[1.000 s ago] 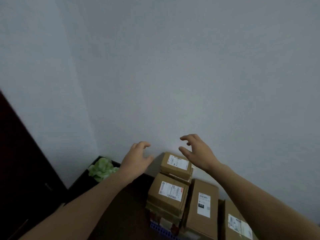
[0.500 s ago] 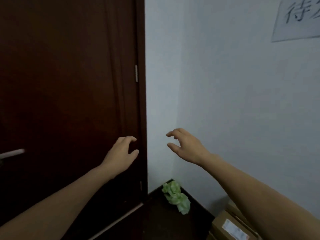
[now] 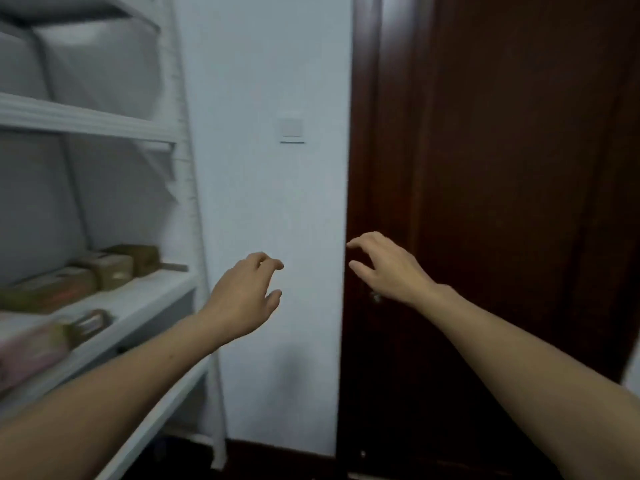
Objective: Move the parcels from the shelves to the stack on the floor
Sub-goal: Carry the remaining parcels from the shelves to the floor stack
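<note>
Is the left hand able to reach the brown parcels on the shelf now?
Probably yes: the left hand holds nothing, the shelf is open in front, and nothing stands between hand and brown parcels.

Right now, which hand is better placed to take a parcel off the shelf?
Left. The left hand is empty and nearer the parcels on the shelf; the right hand hovers before the door.

Shelves (image 3: 104, 123) at frame left, parcels (image 3: 104, 271) on middle shelf; wall (image 3: 263, 202) with switch (image 3: 291, 128) in centre; door (image 3: 502, 202) at right.
</note>
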